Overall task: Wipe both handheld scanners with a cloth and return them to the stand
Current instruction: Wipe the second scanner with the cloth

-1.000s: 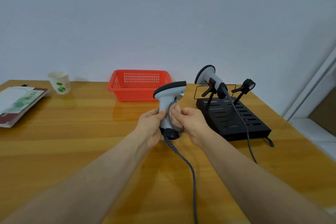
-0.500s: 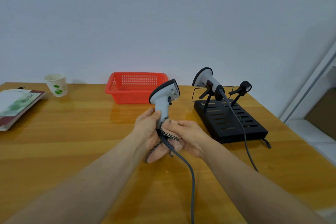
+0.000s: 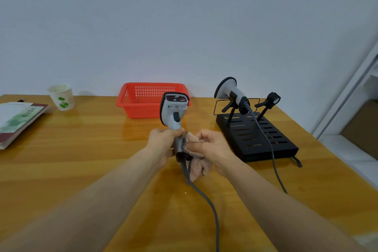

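Observation:
A grey handheld scanner (image 3: 173, 109) stands upright over the table's middle, its window turned toward me. My left hand (image 3: 163, 142) grips its handle. My right hand (image 3: 208, 145) presses a beige cloth with a checkered edge (image 3: 194, 162) against the lower handle, and part of the cloth hangs below. The scanner's grey cable (image 3: 206, 204) trails toward me. A second grey scanner (image 3: 230, 92) rests in the left holder of the black stand (image 3: 259, 141) at the right. The stand's right holder (image 3: 270, 100) is empty.
A red plastic basket (image 3: 147, 99) sits behind the held scanner. A paper cup (image 3: 61, 97) and a stack of booklets (image 3: 16, 118) lie at the far left. The second scanner's cable (image 3: 272, 153) runs across the stand toward the front edge. The table ends close to the right.
The held scanner has turned from facing right to facing me. The cloth slid down from mid-handle to the handle's base, and part of it now hangs loose.

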Demonstrator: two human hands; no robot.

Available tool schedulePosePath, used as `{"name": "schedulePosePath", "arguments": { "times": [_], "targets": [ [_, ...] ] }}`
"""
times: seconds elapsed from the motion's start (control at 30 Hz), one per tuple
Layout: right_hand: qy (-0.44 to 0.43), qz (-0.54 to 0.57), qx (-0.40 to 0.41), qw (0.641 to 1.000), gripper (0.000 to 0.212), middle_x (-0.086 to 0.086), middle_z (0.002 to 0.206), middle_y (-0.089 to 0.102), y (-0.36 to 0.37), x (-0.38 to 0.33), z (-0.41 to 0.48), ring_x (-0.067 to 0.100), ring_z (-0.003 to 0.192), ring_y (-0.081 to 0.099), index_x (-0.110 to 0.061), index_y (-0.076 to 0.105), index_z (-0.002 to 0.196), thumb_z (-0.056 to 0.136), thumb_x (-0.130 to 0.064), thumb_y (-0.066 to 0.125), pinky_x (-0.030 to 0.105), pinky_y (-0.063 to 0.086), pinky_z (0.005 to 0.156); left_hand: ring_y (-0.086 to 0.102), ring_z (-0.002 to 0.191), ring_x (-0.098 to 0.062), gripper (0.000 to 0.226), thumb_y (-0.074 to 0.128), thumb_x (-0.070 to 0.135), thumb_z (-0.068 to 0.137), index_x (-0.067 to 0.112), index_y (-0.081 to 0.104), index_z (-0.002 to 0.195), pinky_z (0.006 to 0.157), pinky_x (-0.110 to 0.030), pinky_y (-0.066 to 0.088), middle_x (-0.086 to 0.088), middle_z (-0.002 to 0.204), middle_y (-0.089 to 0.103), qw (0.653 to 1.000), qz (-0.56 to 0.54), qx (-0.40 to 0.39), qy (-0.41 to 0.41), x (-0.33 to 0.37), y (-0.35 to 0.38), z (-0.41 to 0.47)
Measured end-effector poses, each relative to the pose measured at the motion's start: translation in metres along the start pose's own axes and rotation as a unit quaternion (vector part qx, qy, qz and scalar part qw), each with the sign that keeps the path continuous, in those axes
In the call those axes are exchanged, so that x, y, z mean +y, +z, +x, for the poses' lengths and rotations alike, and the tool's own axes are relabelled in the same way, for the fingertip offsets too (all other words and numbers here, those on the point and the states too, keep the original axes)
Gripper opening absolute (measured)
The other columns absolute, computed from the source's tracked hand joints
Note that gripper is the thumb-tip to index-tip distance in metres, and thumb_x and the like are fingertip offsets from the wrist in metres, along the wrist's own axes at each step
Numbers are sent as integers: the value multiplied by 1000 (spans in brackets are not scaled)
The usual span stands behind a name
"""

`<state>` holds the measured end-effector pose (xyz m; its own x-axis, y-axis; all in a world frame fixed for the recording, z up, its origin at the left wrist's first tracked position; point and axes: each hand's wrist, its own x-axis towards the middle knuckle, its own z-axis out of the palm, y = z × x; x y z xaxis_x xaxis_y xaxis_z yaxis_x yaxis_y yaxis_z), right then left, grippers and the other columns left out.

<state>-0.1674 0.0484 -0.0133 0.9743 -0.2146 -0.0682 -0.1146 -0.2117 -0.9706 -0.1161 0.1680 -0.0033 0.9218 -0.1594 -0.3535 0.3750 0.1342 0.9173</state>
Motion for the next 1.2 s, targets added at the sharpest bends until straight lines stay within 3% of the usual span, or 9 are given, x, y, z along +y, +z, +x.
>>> {"name": "schedulePosePath", "arguments": {
  "times": [0.07, 0.2, 0.4, 0.5, 0.63, 0.83, 0.97, 1.07, 1.2],
  "targets": [
    [2, -6, 3, 1000, 18, 1, 74, 62, -6, -4, 0, 11, 69, 58, -13, 58, 74, 76, -3, 73, 20, 49, 59, 65, 77, -28, 23, 68, 6, 83, -3, 54, 98, 67, -42, 57, -17, 91, 65, 1000, 2, -13, -1, -3, -1, -2],
    [-56, -92, 121, 987, 22, -4, 90, 59, -22, -20, 12, 12, 85, 57, -17, 56, 93, 78, -15, 72, 24, 49, 69, 65, 79, -27, 23, 70, 7, 81, -4, 58, 98, 74, -45, 57, -17, 92, 65, 997, 65, -42, 15, -7, 1, -6],
    [-96, -47, 93, 990, 11, -6, 80, 66, -3, -36, 7, 12, 81, 65, -19, 65, 81, 77, -24, 74, 35, 58, 73, 65, 80, -27, 16, 69, 7, 82, -2, 62, 93, 72, -41, 57, -17, 91, 67, 994, 91, -52, 34, -14, 9, -6],
    [-113, -57, 141, 982, 16, -7, 78, 66, 5, -25, 12, 11, 80, 65, -25, 62, 73, 73, -23, 78, 38, 57, 76, 67, 90, -30, 21, 72, 5, 78, -1, 63, 96, 77, -45, 57, -17, 96, 69, 989, 123, -56, 54, -18, 13, -7],
    [-96, -21, 185, 978, 21, -2, 78, 67, 8, -22, 17, 18, 79, 66, -26, 59, 67, 70, -25, 80, 40, 58, 70, 67, 91, -32, 22, 70, 4, 78, -3, 64, 98, 79, -49, 57, -20, 98, 69, 988, 125, -60, 69, -20, 13, -9],
    [-38, 37, 181, 982, 19, 8, 82, 66, -8, -16, 21, 20, 68, 62, -19, 57, 69, 79, -11, 71, 25, 46, 49, 67, 87, -29, 26, 67, 9, 85, -4, 62, 107, 72, -38, 57, -20, 102, 68, 991, 59, -105, 55, -22, 8, -11],
    [-50, 78, 178, 980, 12, 3, 84, 67, -13, -21, 19, 19, 76, 64, -19, 61, 77, 80, -20, 72, 31, 53, 58, 67, 91, -29, 27, 67, 11, 85, -3, 62, 108, 72, -39, 58, -20, 106, 68, 991, 42, -111, 59, -19, 8, -8],
    [-46, 88, 120, 988, 12, 1, 84, 67, -7, -26, 16, 14, 67, 62, -21, 61, 77, 81, -24, 71, 24, 43, 42, 68, 84, -25, 21, 64, 7, 86, -2, 63, 106, 71, -37, 59, -20, 105, 68, 990, 38, -119, 66, -18, 8, -8],
    [-16, 97, 150, 984, 13, 7, 80, 67, -9, -18, 20, 17, 59, 60, -19, 61, 74, 84, -15, 68, 24, 44, 46, 69, 82, -22, 25, 64, 8, 86, -3, 62, 109, 67, -32, 59, -17, 100, 69, 986, 9, -153, 61, -16, 6, -9]
  ]
}}
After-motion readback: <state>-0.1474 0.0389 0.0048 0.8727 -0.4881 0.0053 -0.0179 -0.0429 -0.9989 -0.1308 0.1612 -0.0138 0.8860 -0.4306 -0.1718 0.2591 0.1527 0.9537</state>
